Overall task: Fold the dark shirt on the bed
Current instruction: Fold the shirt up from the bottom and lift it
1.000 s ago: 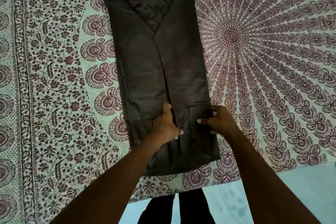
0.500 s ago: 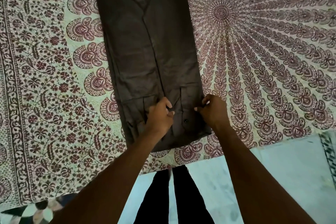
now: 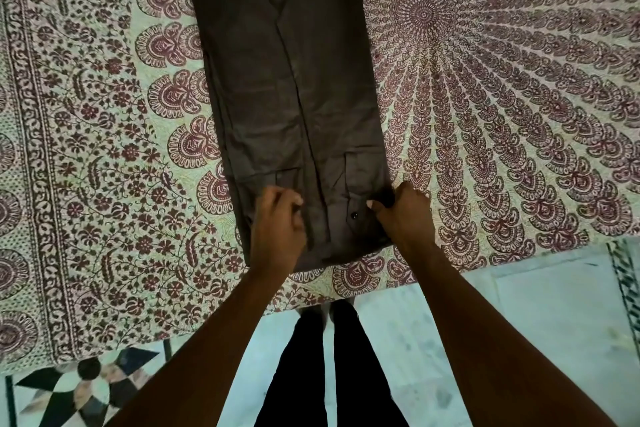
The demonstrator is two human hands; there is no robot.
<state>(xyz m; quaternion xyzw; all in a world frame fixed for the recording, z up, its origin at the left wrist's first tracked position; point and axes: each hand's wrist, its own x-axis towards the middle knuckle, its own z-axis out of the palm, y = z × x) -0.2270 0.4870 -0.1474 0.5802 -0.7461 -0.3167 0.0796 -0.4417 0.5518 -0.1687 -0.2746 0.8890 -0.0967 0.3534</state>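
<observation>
Bed (image 3: 86, 156): draped in a pale cotton spread printed with maroon mandala and floral borders; near edge runs across the lower frame.
Room: pale tiled floor (image 3: 540, 315) below the bed edge, a black-and-white geometric tile patch (image 3: 69, 388) at lower left, dark trouser legs (image 3: 311, 367) at bottom centre.
Dark shirt (image 3: 287, 87): laid lengthwise on the bed, sides folded inward into a long narrow panel, cuffs and one button showing near the lower end.
Left hand (image 3: 277, 225): fingers curled, pinching the shirt's lower left portion.
Right hand (image 3: 405, 215): fingers curled, gripping the shirt's lower right edge.
Writing: no brand, label or lettering legible anywhere.
</observation>
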